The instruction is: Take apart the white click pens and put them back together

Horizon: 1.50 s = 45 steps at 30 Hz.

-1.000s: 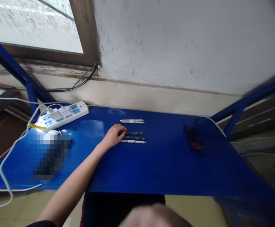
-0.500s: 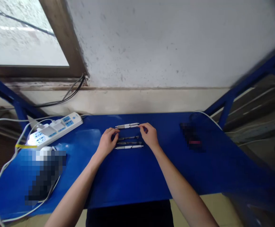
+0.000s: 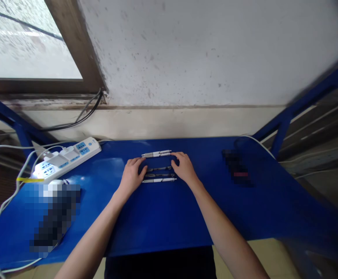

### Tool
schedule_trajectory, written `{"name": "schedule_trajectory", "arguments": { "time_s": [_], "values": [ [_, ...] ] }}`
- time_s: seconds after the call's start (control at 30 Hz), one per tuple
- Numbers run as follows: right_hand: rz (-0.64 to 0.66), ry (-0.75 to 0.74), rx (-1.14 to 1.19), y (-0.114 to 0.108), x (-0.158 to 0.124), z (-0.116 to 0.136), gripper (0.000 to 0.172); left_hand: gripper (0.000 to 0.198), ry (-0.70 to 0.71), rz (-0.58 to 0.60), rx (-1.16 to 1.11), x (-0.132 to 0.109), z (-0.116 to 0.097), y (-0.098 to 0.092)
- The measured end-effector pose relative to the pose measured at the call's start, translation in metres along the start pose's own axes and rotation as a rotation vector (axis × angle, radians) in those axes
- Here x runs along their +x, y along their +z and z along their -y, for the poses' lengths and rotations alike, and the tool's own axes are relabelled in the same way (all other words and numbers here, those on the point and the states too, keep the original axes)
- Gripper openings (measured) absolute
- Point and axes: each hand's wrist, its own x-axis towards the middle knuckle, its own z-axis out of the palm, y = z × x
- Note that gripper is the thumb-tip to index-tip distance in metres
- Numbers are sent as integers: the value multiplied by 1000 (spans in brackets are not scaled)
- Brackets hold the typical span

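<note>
Two white pens [image 3: 157,154] lie close together, side by side, at the back of the group on the blue tabletop. Nearer to me are two dark pens [image 3: 159,175], and in front of them one more white pen [image 3: 160,180]. My left hand [image 3: 132,175] rests at the pens' left ends, fingers curved and thumb apart, the thumb beside the dark pens. At the right ends, my right hand [image 3: 184,167] has its index fingertip by the back white pens and its thumb near the far dark pen. Neither hand grips a pen; light contact cannot be ruled out.
A white power strip [image 3: 70,157] with plugs and cables lies at the back left. A blurred dark object [image 3: 55,217] is in front of it. Another dark, partly red object [image 3: 235,168] lies to the right. Blue frame bars [image 3: 279,128] flank the table before a wall.
My right thumb has come away from the index finger and moved toward me, opening the pinch. My left hand has barely shifted; the pens lie about as before.
</note>
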Motion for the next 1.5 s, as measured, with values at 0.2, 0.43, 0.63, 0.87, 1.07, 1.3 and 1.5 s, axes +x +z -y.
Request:
{"name": "schedule_trajectory", "arguments": {
  "time_s": [0.2,0.43,0.63,0.87,1.07,1.3,1.5],
  "values": [
    [13,0,39,-2,1,1,31,30,-16,-8,-8,-1,1,1],
    [10,-18,9,1,1,0,33,30,-43,-3,-23,1,0,1],
    [8,-28,33,1,3,-7,37,30,-61,-22,-30,2,5,2],
    [82,-64,-3,-1,17,-15,44,28,-133,99,54,19,9,-1],
    [187,-41,-13,-5,36,-23,47,21,-152,152,64,42,10,-10],
    [-2,-50,-28,-1,26,-15,28,21,-28,7,-22,35,15,-12],
    [28,-162,-18,-8,23,-3,25,22,106,19,-11,34,17,-9]
  ]
}}
